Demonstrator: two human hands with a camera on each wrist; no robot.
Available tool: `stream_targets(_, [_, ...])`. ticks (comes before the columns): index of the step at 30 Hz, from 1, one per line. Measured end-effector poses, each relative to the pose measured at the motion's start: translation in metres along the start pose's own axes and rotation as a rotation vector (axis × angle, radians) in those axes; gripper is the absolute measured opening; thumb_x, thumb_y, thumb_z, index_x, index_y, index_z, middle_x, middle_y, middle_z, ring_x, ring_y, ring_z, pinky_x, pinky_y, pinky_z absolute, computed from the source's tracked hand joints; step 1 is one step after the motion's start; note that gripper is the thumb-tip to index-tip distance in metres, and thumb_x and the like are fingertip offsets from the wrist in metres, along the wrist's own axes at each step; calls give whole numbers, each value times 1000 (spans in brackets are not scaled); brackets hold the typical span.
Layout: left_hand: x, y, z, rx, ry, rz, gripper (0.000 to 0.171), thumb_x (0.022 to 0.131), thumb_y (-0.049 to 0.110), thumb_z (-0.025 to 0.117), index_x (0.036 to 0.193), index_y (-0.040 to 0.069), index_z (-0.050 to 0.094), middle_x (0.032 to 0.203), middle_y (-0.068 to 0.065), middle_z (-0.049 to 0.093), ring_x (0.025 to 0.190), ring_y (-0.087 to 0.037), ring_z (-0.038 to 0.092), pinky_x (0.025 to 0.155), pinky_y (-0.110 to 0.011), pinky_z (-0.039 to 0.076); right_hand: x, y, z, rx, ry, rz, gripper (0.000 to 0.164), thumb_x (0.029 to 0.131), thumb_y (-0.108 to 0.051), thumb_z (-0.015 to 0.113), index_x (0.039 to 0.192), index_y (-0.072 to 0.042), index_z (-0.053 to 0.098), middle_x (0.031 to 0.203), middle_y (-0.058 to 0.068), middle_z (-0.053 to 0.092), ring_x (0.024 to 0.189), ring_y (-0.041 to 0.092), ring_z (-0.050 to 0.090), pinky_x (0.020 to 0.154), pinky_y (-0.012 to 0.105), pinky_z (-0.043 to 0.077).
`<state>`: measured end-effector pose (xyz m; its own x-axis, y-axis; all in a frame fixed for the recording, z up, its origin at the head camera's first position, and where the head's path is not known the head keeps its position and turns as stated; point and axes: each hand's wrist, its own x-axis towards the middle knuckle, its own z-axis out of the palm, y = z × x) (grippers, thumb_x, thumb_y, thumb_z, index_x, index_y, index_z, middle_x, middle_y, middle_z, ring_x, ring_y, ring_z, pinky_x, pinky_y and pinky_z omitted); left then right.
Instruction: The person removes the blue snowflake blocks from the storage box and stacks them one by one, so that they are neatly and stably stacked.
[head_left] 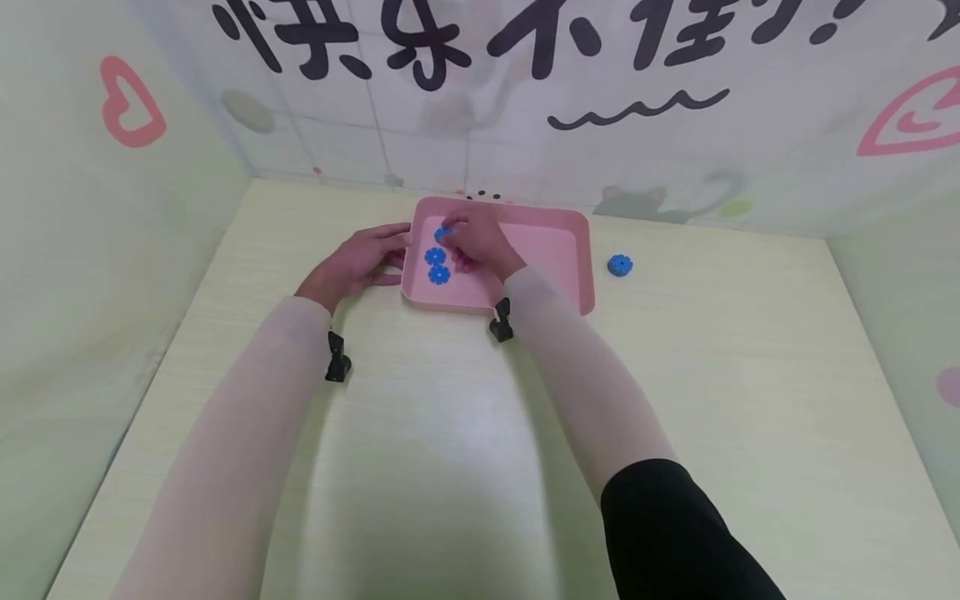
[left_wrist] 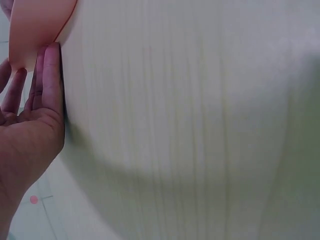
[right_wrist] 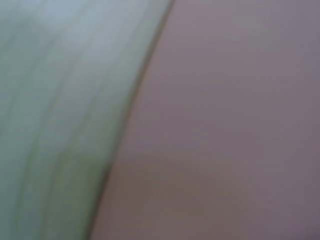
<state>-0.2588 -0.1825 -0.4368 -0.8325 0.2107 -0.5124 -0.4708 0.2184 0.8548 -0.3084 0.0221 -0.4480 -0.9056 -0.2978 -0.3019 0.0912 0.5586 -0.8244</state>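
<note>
My left hand [head_left: 365, 258] rests at the left end of a shallow pink tray [head_left: 543, 258]. In the left wrist view, that hand's [left_wrist: 30, 120] fairly straight fingers touch the outer wall of the tray [left_wrist: 37, 30]. Reaching inside the tray, my right hand [head_left: 482, 240] pinches a small blue flower-shaped piece [head_left: 441, 236] near the upper left corner; its fingers partly cover it. Just below lie two more blue flower-shaped pieces [head_left: 435, 257], close together on the tray floor. The right wrist view shows only blurred pink tray [right_wrist: 215, 110], no fingers.
Right of the tray, a small stack of blue flower-shaped pieces [head_left: 620, 265] sits on the pale wooden table [head_left: 720, 358]. A printed wall [head_left: 510, 150] stands right behind the tray, with side walls left and right.
</note>
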Motion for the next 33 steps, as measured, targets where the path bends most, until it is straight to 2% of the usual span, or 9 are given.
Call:
stream_targets(6, [5, -3, -2, 3, 9, 1, 48, 101, 37, 50, 148, 32, 41, 117, -9, 55, 103, -22, 55, 85, -32, 57, -1, -2, 3, -26, 29, 29, 36, 97, -19, 61, 133, -15, 61, 75, 9, 62, 55, 18, 60, 52, 23, 52])
stream_targets(9, [4, -2, -3, 3, 10, 0, 47, 102, 37, 49, 148, 31, 42, 117, -9, 55, 102, -22, 55, 84, -31, 57, -1, -4, 4, -28, 40, 41, 28, 96, -18, 62, 123, -11, 66, 75, 10, 63, 55, 19, 61, 53, 24, 53])
stream_targets(13, [4, -1, -3, 1, 12, 4, 47, 102, 36, 49, 148, 31, 42, 116, -9, 55, 102, -22, 55, 83, -31, 58, -2, -6, 3, -51, 64, 88, 16, 94, -22, 66, 102, -8, 69, 73, 8, 62, 56, 19, 62, 54, 22, 53])
stream_targets(17, [4, -2, -3, -6, 5, 5, 46, 103, 35, 48, 148, 31, 41, 116, -9, 56, 101, -22, 56, 83, -31, 58, -3, -8, 3, -93, 75, 134, 22, 94, -27, 66, 85, -7, 69, 64, 5, 59, 53, 17, 60, 50, 21, 49])
stream_targets(20, [5, -3, -2, -8, 7, 8, 46, 103, 34, 48, 148, 31, 41, 115, -10, 56, 100, -21, 57, 82, -32, 58, -5, -7, 1, -105, 51, 105, 28, 96, -26, 64, 80, -3, 67, 61, 5, 57, 49, 17, 58, 48, 22, 48])
stream_targets(23, [6, -4, -2, -5, 10, 10, 47, 102, 35, 49, 149, 31, 41, 115, -9, 56, 101, -21, 56, 82, -31, 58, -9, -7, -3, -98, 10, 50, 26, 98, -22, 60, 84, -2, 66, 63, 7, 58, 50, 17, 59, 49, 23, 51])
stream_targets(26, [6, -4, -2, -9, 12, 3, 47, 102, 35, 50, 148, 31, 41, 115, -9, 55, 101, -21, 56, 81, -31, 58, -15, -5, -8, -85, -19, 1, 19, 99, -20, 57, 94, -4, 66, 70, 9, 61, 53, 18, 61, 52, 24, 53])
stream_targets(30, [7, -4, -2, -6, 14, -8, 47, 101, 36, 50, 148, 31, 42, 116, -9, 55, 102, -22, 55, 81, -31, 58, -25, -4, -19, -60, -27, -27, 17, 100, -19, 56, 110, -8, 62, 78, 11, 64, 60, 19, 61, 59, 26, 56])
stream_targets(33, [8, -4, -3, 2, 16, -7, 48, 101, 38, 50, 148, 32, 42, 117, -9, 55, 103, -22, 55, 82, -31, 58, -32, -3, -29, -33, -10, -9, 22, 100, -21, 56, 118, -11, 61, 82, 13, 64, 64, 20, 61, 63, 27, 57])
